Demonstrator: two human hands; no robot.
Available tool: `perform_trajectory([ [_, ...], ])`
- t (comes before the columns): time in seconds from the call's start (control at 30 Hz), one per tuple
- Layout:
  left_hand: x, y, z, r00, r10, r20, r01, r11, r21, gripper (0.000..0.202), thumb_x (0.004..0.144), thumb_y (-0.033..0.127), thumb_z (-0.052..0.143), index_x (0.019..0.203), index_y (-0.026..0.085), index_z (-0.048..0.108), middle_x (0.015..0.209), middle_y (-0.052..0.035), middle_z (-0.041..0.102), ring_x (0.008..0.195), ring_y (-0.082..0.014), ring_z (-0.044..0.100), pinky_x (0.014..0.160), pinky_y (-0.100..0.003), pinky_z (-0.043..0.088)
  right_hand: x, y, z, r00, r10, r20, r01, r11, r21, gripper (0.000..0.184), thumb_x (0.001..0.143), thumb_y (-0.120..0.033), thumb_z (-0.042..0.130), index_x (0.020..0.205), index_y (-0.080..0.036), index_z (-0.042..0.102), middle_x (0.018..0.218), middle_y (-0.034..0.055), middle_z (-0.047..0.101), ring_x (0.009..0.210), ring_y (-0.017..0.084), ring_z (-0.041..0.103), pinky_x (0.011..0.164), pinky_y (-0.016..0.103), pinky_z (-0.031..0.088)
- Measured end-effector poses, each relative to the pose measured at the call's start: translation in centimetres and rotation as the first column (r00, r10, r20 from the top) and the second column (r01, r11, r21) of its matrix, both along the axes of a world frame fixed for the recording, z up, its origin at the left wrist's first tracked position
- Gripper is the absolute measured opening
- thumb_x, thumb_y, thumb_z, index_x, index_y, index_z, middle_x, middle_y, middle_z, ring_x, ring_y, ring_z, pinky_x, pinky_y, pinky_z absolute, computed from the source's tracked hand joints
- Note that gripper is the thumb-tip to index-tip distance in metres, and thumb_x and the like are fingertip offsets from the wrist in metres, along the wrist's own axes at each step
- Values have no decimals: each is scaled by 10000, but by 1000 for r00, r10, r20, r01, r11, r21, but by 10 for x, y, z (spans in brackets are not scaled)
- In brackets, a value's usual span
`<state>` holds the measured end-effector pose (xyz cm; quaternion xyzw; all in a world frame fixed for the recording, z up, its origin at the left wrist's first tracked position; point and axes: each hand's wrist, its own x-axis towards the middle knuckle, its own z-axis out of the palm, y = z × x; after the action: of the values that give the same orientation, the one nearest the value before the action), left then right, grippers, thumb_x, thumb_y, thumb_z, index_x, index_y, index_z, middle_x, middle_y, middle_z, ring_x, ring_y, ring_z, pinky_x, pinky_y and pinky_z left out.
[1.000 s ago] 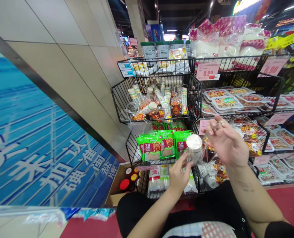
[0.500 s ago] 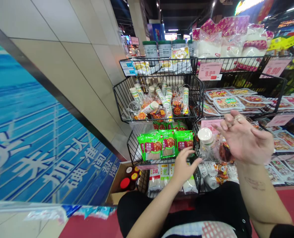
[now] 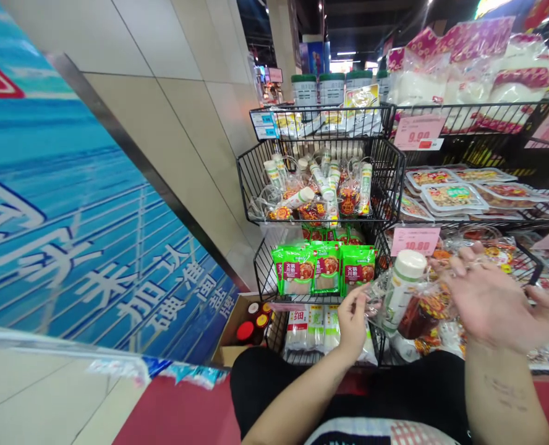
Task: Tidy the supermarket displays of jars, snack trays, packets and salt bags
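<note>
Below the pink price card (image 3: 407, 242), I pinch the clear bag (image 3: 376, 298) around the white-capped tube (image 3: 399, 298) with left hand (image 3: 352, 318) (light pressure should steady it); right hand (image 3: 497, 303) is half-open, its hold I cannot tell.

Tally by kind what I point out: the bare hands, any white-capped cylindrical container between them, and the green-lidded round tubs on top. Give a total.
Bare hands: 2 (left hand, right hand)
White-capped cylindrical container: 1
Green-lidded round tubs: 4, one partly hidden
Total: 7

White-capped, clear-wrapped bottle (image 3: 400, 293), tilted slightly right.
</note>
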<state>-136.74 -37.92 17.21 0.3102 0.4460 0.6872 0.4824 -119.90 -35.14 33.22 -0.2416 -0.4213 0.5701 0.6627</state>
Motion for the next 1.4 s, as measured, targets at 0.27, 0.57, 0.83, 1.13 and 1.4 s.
perform_trajectory([
  [0.27,-29,7,-1,940,-326,104,339,929,-151,539,652,561,829,977,176,636,892,-46,709,660,-145,664,621,-257,529,-21,-1,-27,990,142,4,-142,989,47,552,611,-509,636,1093,-242,665,1010,71,414,846,241,441,1053,552,405],
  [0.57,-20,8,-17,759,-441,-479,396,896,-199,322,869,483,621,807,169,664,758,-47,661,741,-196,614,767,-338,501,-19,-3,-33,987,143,74,-142,990,-16,536,586,-501,644,1070,-271,643,970,65,407,767,224,379,718,420,426],
  [0.83,-49,8,10,325,-345,-881,675,737,-40,349,994,410,432,787,203,622,771,-52,610,766,-190,560,756,-286,440,16,-1,-38,987,147,61,-139,984,-110,503,582,-470,645,1030,-241,637,877,40,343,671,176,289,526,313,266],
  [1.13,-63,-6,-18,294,-684,-668,823,537,-187,428,970,512,465,742,192,636,702,-10,614,683,-149,561,669,-237,443,16,-16,-45,930,324,171,-300,942,-152,520,610,-537,643,1022,-220,624,840,45,377,672,181,320,533,328,313],
  [1.4,-30,-31,46,580,-151,-801,536,811,235,785,764,607,744,1374,179,494,1263,-169,602,1145,-298,571,998,-421,464,-6,-16,-58,940,249,231,-236,968,-84,493,662,-555,611,1028,-223,617,836,46,403,692,192,335,581,334,293],
])
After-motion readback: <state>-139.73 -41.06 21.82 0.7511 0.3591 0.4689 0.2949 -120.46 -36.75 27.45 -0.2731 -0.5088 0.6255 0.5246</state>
